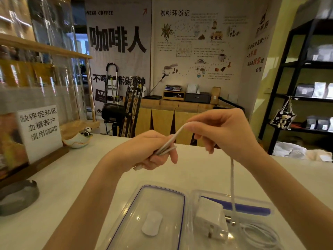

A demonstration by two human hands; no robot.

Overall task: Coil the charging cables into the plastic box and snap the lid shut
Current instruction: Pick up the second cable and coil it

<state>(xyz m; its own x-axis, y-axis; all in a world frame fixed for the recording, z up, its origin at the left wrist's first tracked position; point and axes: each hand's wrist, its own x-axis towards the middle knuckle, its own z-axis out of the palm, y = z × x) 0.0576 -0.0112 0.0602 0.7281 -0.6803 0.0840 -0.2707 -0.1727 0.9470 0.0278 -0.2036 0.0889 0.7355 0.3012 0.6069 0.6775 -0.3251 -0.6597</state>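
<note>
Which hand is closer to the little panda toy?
The left hand. It holds looped cable over the table's middle, with the panda toy off to its left by the sign. The right hand is farther, on the other side of the left hand.

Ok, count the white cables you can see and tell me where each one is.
2. One white cable is being wound between the left hand and right hand. A coiled cable lies in the plastic box beside the charger. More may be hidden.
</note>
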